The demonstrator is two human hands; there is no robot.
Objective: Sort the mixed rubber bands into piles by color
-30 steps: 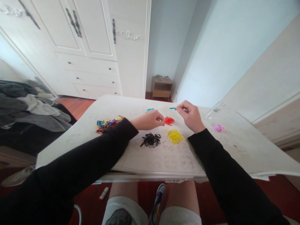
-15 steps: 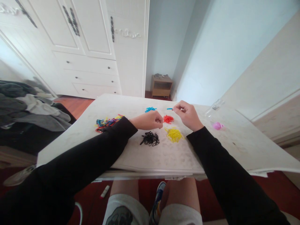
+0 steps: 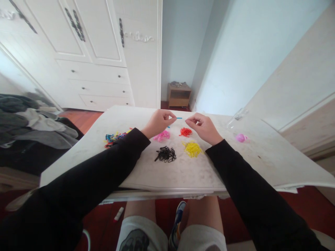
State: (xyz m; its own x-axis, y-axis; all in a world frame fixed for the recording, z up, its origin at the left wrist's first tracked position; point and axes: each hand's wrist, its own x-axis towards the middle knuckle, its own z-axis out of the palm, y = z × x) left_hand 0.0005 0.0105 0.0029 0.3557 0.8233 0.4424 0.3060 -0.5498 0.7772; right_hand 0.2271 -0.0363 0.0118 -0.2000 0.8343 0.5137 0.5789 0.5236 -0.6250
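Observation:
My left hand (image 3: pixel 161 122) pinches a small blue rubber band (image 3: pixel 179 118), which sticks out to the right from its thumb and forefinger. Facing it across a narrow gap, my right hand (image 3: pixel 202 127) has its thumb and forefinger pressed together with nothing showing in them. Below my left hand lies a pink rubber band pile (image 3: pixel 162 136), with a black pile (image 3: pixel 166 154) nearer to me. Red bands (image 3: pixel 185 131) and yellow bands (image 3: pixel 193 149) lie by my right hand. Most of the blue pile is hidden behind my left hand.
A mixed-colour heap of bands (image 3: pixel 115 138) lies left on the white table (image 3: pixel 167 177), partly behind my left sleeve. To the right are a clear plastic container (image 3: pixel 237 118) and a pink-purple object (image 3: pixel 241 138). Clothes (image 3: pixel 39 122) are piled beyond the table's left side.
My left hand has moved up and away from over the pink pile, uncovering it. The blue band has passed from my right fingers to my left ones.

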